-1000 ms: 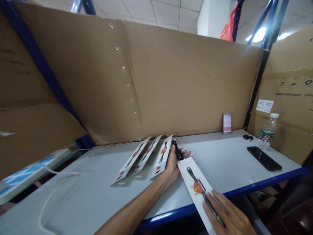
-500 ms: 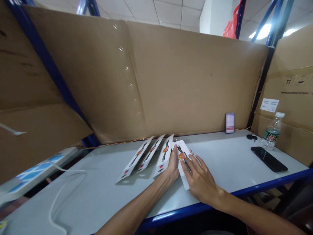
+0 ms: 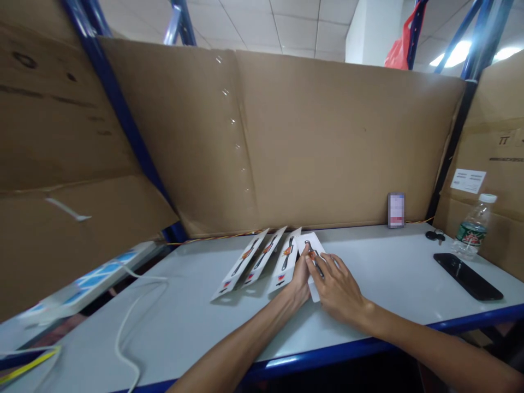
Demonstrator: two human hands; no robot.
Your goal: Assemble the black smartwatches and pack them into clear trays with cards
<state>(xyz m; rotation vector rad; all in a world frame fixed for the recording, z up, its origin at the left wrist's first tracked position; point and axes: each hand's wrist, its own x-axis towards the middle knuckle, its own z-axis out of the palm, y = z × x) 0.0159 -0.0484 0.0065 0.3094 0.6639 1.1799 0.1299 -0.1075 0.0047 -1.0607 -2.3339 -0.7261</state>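
Observation:
My left hand (image 3: 302,277) grips a white packaging card (image 3: 311,237) by its left edge, its thumb on the front. The card carries a slim black-handled tool (image 3: 320,269) with an orange patch, largely covered by fingers; its exact kind I cannot make out. Over the card's right side lies my right hand (image 3: 341,289), its fingers bent and pressing on the tool and card. Just left of my hands, three similar cards, a near one (image 3: 286,261), a middle one (image 3: 265,256) and a far one (image 3: 240,266), lean at a slant on the table.
The grey table (image 3: 196,338) has a blue front edge. A black phone (image 3: 468,277), a water bottle (image 3: 471,232), keys (image 3: 434,236) and an upright blurred screen (image 3: 396,210) occupy its right side. Left are a white cable (image 3: 123,327) and a blue-and-white strip (image 3: 94,277). Cardboard (image 3: 327,142) walls the back.
The view has shifted slightly, so everything sits further right. My right fingers have drawn closer together and now cover more of the tool. The three leaning cards stay in place.

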